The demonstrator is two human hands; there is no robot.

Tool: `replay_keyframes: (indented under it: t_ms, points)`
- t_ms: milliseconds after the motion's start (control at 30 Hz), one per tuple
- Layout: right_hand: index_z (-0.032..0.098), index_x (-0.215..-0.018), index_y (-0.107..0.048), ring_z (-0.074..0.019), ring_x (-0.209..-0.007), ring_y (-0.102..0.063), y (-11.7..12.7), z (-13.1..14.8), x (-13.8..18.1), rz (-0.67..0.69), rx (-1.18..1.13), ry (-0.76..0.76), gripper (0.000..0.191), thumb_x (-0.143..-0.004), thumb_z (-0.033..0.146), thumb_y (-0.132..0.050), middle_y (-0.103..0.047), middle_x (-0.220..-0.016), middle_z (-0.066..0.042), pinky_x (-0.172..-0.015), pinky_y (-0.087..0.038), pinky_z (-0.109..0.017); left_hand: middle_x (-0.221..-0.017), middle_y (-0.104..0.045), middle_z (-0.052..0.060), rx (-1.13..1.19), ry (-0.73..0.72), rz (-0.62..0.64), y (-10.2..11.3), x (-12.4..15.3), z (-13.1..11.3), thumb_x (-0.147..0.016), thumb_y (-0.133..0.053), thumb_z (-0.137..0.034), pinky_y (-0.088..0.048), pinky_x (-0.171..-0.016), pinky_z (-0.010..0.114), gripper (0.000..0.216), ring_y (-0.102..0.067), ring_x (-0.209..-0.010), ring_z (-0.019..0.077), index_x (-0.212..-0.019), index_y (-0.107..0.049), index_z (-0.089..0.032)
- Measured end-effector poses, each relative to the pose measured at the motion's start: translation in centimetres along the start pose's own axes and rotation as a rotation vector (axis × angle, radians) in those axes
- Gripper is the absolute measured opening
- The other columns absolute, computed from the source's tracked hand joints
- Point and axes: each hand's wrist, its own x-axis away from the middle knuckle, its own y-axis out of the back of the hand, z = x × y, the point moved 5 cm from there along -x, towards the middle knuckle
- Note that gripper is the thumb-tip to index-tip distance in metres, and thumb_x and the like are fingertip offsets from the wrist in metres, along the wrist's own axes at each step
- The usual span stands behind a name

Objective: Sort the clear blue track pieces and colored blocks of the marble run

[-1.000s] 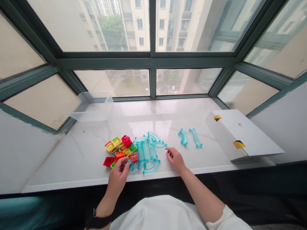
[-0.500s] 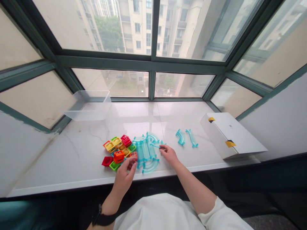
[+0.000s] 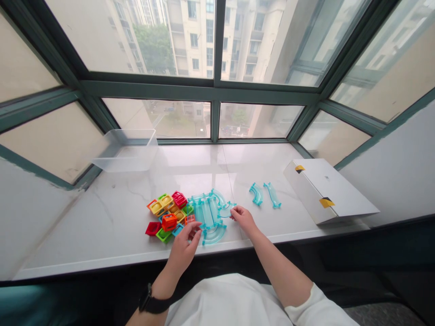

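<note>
My right hand (image 3: 244, 219) pinches the end of a clear teal curved track piece (image 3: 225, 210), at the right side of a cluster of similar straight and curved track pieces (image 3: 208, 213). Beside the cluster's near left edge is my left hand (image 3: 186, 237), fingers bent and slightly apart, with nothing visible in them. Just left of it lies a pile of coloured plastic blocks, among them an orange block (image 3: 169, 222), a red block (image 3: 153, 228) and a yellow block (image 3: 157, 208). Two more teal track pieces, a curved one (image 3: 256, 194) and a wavy one (image 3: 272, 195), lie apart to the right.
A clear plastic bin (image 3: 125, 164) stands at the back left of the white marble sill (image 3: 84, 226). To the right is a white box (image 3: 336, 188) with yellow-and-black tape tabs. Framed windows close off the back, and the sill's front edge runs just before me.
My right hand has shifted slightly right and down, turning the curved track piece so its face shows. My left hand has moved a little right, away from the blocks.
</note>
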Motion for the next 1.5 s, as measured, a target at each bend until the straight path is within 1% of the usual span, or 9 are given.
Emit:
replay_keyframes:
  t_ms: [233, 467, 633, 700, 767, 867, 1033, 1133, 1500]
  points:
    - [0.023, -0.075, -0.058, -0.0164, -0.066, -0.055, 0.5, 1.6, 1.2, -0.017, 0.084, 0.095, 0.033, -0.083, 0.054, -0.067, -0.06, -0.068, 0.003, -0.067, -0.044, -0.028, -0.103, -0.075, 0.007, -0.026, -0.025, 0.038, -0.8, -0.4, -0.7, -0.099, -0.057, -0.045, -0.059, -0.081, 0.036, 0.031, -0.071, -0.086, 0.0213, -0.117, -0.07, -0.023]
    - [0.023, -0.079, -0.06, -0.0163, -0.07, -0.056, -0.1, 8.3, 4.3, 0.014, 0.231, 0.378, 0.02, -0.089, 0.039, -0.066, -0.063, -0.074, 0.001, -0.07, -0.048, -0.028, -0.118, -0.074, 0.011, 0.016, -0.02, 0.103, -2.6, -1.9, -3.4, -0.098, -0.059, -0.049, -0.061, -0.077, 0.034, 0.04, -0.073, -0.094, 0.0224, -0.128, -0.065, -0.023]
    - [0.024, -0.093, -0.069, -0.0172, -0.076, -0.061, -0.2, 11.5, 6.1, 0.013, 0.288, 0.552, 0.011, -0.094, 0.032, -0.063, -0.068, -0.084, -0.002, -0.075, -0.052, -0.03, -0.097, -0.077, 0.007, 0.037, -0.023, 0.148, -4.5, -3.4, -4.6, -0.097, -0.062, -0.047, -0.058, -0.073, 0.032, 0.039, -0.073, -0.08, 0.0201, -0.126, -0.067, -0.022]
    - [0.026, -0.115, -0.069, -0.0167, -0.078, -0.062, 0.1, 12.0, 6.7, -0.017, 0.262, 0.616, 0.022, -0.096, 0.031, -0.062, -0.068, -0.088, -0.001, -0.078, -0.054, -0.031, -0.087, -0.076, 0.005, 0.1, 0.01, 0.177, -5.1, -3.8, -4.8, -0.097, -0.061, -0.047, -0.057, -0.07, 0.032, 0.033, -0.071, -0.077, 0.02, -0.115, -0.069, -0.021]
    - [0.027, -0.139, -0.059, -0.016, -0.077, -0.061, 0.7, 12.1, 7.2, -0.078, 0.211, 0.639, 0.044, -0.095, 0.031, -0.063, -0.065, -0.088, 0.0, -0.079, -0.055, -0.031, -0.083, -0.074, 0.003, 0.166, 0.029, 0.189, -5.4, -4.0, -5.2, -0.097, -0.06, -0.048, -0.055, -0.069, 0.03, 0.029, -0.07, -0.076, 0.0198, -0.106, -0.068, -0.021]
    - [0.027, -0.151, -0.044, -0.0156, -0.076, -0.06, 1.3, 11.7, 7.3, -0.132, 0.106, 0.56, 0.063, -0.093, 0.033, -0.068, -0.062, -0.087, 0.002, -0.078, -0.056, -0.03, -0.079, -0.072, 0.002, 0.17, 0.009, 0.176, -5.4, -4.1, -6.2, -0.098, -0.059, -0.046, -0.051, -0.064, 0.028, 0.026, -0.066, -0.07, 0.0177, -0.099, -0.065, -0.021]
    - [0.023, -0.136, -0.056, -0.0164, -0.077, -0.064, 1.5, 11.2, 6.8, -0.047, -0.057, 0.394, 0.046, -0.096, 0.044, -0.065, -0.061, -0.088, 0.0, -0.073, -0.056, -0.029, -0.071, -0.065, -0.001, -0.014, -0.104, 0.14, -5.4, -3.6, -8.1, -0.099, -0.056, -0.04, -0.045, -0.063, 0.027, 0.022, -0.058, -0.064, 0.0157, -0.089, -0.062, -0.021]
    - [0.022, -0.117, -0.062, -0.0184, -0.077, -0.066, 2.1, 11.4, 6.7, -0.116, -0.073, 0.356, 0.034, -0.096, 0.049, -0.064, -0.063, -0.082, 0.0, -0.073, -0.056, -0.03, -0.073, -0.064, 0.0, -0.119, -0.187, 0.137, -5.6, -3.1, -9.0, -0.099, -0.055, -0.039, -0.045, -0.066, 0.029, 0.023, -0.056, -0.066, 0.0166, -0.086, -0.062, -0.022]
    - [0.023, -0.096, -0.064, -0.0168, -0.057, -0.06, 2.2, 12.6, 7.6, -0.231, 0.241, 0.429, 0.04, -0.105, 0.058, -0.045, -0.059, -0.06, 0.002, -0.061, -0.048, -0.027, -0.067, -0.063, 0.001, -0.235, -0.236, 0.096, -5.8, -2.6, -9.6, -0.096, -0.062, -0.051, -0.039, -0.06, 0.029, 0.034, -0.053, -0.059, 0.0168, -0.077, -0.059, -0.023]
